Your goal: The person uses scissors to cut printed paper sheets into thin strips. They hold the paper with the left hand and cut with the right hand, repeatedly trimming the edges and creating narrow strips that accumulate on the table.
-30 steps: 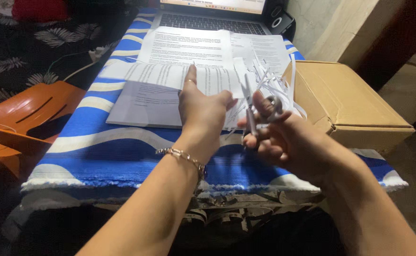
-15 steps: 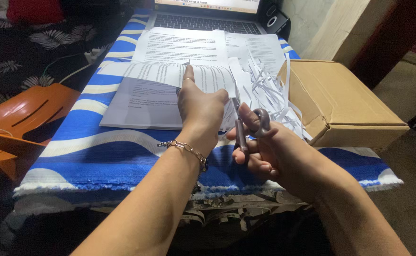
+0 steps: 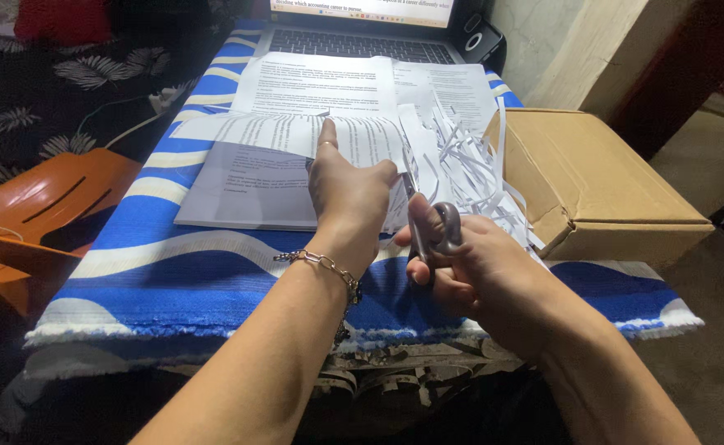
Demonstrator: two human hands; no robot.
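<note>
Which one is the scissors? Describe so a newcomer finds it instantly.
Start at the blue-and-white striped cloth covering the table, then find the brown cardboard box at its right edge. Just left of the box, the right hand grips the scissors, blades pointing up into the printed sheet that the left hand holds. They are the only grey, metal thing among white paper strips.

Bare blue-and-white striped cloth (image 3: 172, 280) across the lower left of the frame leaves open passage, while upward the printed sheets (image 3: 320, 86) and laptop (image 3: 353, 37) block, the cardboard box (image 3: 601, 181) walls the right, and the orange plastic chair (image 3: 40, 206) crowds the left edge.
</note>
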